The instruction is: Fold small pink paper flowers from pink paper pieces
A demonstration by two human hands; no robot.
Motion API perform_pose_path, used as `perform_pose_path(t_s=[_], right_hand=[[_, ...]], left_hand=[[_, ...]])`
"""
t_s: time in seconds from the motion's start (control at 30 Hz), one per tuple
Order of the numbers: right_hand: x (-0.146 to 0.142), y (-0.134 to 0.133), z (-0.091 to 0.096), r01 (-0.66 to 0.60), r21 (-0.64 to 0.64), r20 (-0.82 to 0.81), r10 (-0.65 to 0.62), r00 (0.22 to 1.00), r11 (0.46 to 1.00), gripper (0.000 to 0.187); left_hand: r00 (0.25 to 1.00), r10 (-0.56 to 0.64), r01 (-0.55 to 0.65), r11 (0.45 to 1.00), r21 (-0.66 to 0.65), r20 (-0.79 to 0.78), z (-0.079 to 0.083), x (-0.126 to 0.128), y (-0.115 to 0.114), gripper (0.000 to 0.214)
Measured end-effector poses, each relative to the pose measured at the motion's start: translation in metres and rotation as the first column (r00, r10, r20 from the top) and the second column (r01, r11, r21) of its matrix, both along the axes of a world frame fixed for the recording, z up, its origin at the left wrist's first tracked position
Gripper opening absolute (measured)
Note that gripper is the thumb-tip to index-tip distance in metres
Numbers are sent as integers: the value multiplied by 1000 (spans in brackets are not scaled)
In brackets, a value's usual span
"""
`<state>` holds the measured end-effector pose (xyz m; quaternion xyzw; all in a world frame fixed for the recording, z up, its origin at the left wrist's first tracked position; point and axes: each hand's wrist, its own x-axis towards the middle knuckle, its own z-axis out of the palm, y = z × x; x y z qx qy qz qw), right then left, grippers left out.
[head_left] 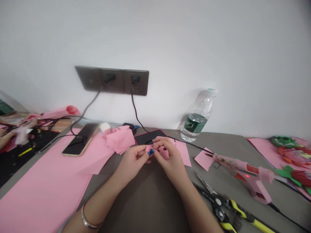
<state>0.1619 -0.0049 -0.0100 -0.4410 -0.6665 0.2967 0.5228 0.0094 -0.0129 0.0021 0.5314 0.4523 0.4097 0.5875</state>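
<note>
Head view: a small piece of pink paper [148, 148] sits at the meeting fingertips of both hands, partly hidden by them. The left hand [132, 163] is nearly closed, thumb and index pinching the paper; its forearm, ringed by a bracelet [83, 216], slants in from the lower left. The right hand [171, 158] pinches from the other side, thumb straight toward the left thumb, fingers arched over, wrist bent inward. Glossy blue shows at the thumb tips; whether nails or an object, I cannot tell. Just beyond the fingertips lies a red-edged dark device [143, 138]. Left of the left hand are crumpled pink paper [120, 139], large pink sheets [52, 181] and a phone [81, 139] resting on them. Right of the right hand, pliers [215, 197] lie near the forearm, with a pink glue gun [243, 168] farther out on the bench [225, 142]. Beyond the right hand, a water bottle [198, 116] leans toward the wall [184, 48].
</note>
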Motion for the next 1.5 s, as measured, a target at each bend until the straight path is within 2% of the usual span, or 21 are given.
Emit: perform_pose_path(t_s=[0.2, 0.4, 0.63, 0.9, 1.13, 1.3, 1.4, 1.5], right_hand=[[0, 0, -3, 47, 17, 5, -47, 999, 999, 10], [2, -2, 2, -10, 37, 53, 8, 999, 999, 13], [3, -2, 1, -41, 163, 156, 15, 988, 986, 18], [10, 1, 1, -78, 162, 140, 55, 989, 984, 21], [8, 0, 4, -117, 96, 55, 113, 992, 988, 15], [4, 1, -2, -113, -68, -200, 97, 975, 991, 4], [1, 1, -6, -156, -191, -337, 84, 938, 969, 14], [-2, 1, -7, -216, -242, -381, 112, 918, 946, 21]], left_hand=[[999, 18, -16, 999, -34, 34, -5, 0, 1, 26], [999, 9, -7, 999, -37, 51, -5, -1, 1, 25], [992, 25, -16, 997, -75, 126, 0, -1, 0, 27], [985, 26, -12, 996, -86, 170, 1, -1, 1, 23], [983, 39, -24, 996, -81, 181, -2, -4, 2, 23], [987, 52, -42, 997, -71, 149, -1, -5, 3, 20], [989, 76, -69, 996, -55, 129, -1, -5, 2, 19], [991, 90, -89, 996, -13, 97, -4, -5, 3, 19]])
